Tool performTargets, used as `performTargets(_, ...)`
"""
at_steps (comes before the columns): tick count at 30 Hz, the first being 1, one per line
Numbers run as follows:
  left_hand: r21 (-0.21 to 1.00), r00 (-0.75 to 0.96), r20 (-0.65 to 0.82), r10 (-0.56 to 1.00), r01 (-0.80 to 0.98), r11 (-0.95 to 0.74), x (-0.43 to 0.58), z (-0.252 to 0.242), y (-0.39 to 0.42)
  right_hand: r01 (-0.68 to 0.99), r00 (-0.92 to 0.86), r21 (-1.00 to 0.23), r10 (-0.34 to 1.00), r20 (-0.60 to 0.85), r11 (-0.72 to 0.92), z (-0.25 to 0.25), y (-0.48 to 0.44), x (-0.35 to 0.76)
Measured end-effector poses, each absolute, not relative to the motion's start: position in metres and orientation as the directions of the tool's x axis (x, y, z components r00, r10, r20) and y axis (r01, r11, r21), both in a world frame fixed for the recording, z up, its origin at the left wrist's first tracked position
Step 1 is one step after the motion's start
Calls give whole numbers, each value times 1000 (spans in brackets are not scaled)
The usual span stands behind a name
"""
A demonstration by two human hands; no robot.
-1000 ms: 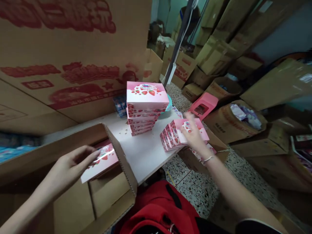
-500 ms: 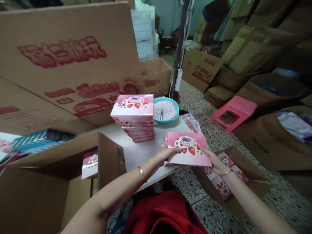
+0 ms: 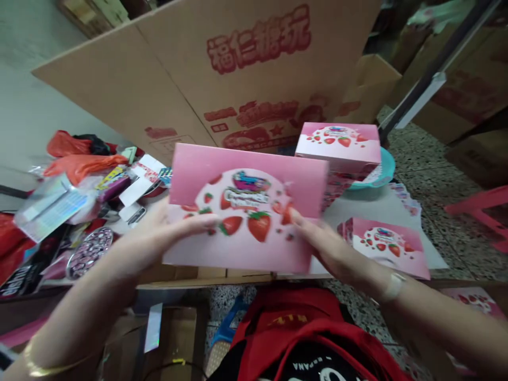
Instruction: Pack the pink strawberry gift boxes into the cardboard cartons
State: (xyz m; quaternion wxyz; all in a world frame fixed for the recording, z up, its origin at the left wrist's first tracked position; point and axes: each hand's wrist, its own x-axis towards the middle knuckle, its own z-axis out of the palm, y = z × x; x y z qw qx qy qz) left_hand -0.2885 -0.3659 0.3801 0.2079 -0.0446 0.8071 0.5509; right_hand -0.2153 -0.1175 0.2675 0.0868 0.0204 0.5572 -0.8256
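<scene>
I hold a pink strawberry-printed box (image 3: 246, 206) up in front of me with both hands. My left hand (image 3: 159, 238) grips its left side, thumb on the printed face. My right hand (image 3: 329, 248) grips its right side, fingers closed on the edge. Behind it, a stack of the same pink boxes (image 3: 339, 143) stands on the white table (image 3: 357, 209). More pink boxes (image 3: 387, 246) lie at the table's right edge.
A large brown carton with red print (image 3: 238, 79) rises behind the table. A teal bowl (image 3: 384, 172) sits behind the stack. Loose packets and wrappers (image 3: 79, 196) pile up at left. A pink stool (image 3: 488, 203) stands on the speckled floor at right.
Both hands have lifted one pink box off the flat stack and raised it toward me. The view has swung left, and the open carton at left has dropped out of sight.
</scene>
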Motion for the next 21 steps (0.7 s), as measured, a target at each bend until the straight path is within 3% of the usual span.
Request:
performTargets(4, 844, -906, -423, -25, -403, 354, -334, 355, -473, 230, -942, -817, -332, -50, -529, 247, -246, -306)
performTargets(7, 837, -871, -491, -19, -477, 266, -363, 311, -521, 335, -917, -769, -378, -131, -545, 206, -311, -337)
performTargets(10, 790, -791, -612, 25, -609, 72, -388, 262, -551, 407, -897, -776, -371, -240, -482, 168, -343, -353)
performTargets(13, 787, -784, -614, 88, -601, 136, -409, 217, -575, 436, -881, -849, -332, -336, -298, 144, -354, -371)
performTargets(15, 833, -850, -523, 57, -497, 242, -418, 195, -586, 418, -890, -908, -216, -401, -35, 134, -354, -384)
performTargets(18, 886, -945, -319, -75, -325, 331, -418, 175, -595, 352, -914, -871, -72, -399, 343, 125, -348, -397)
performTargets(21, 882, -987, -156, 29, -126, 453, -402, 169, -590, 274, -917, -827, -125, -378, 491, 122, -344, -395)
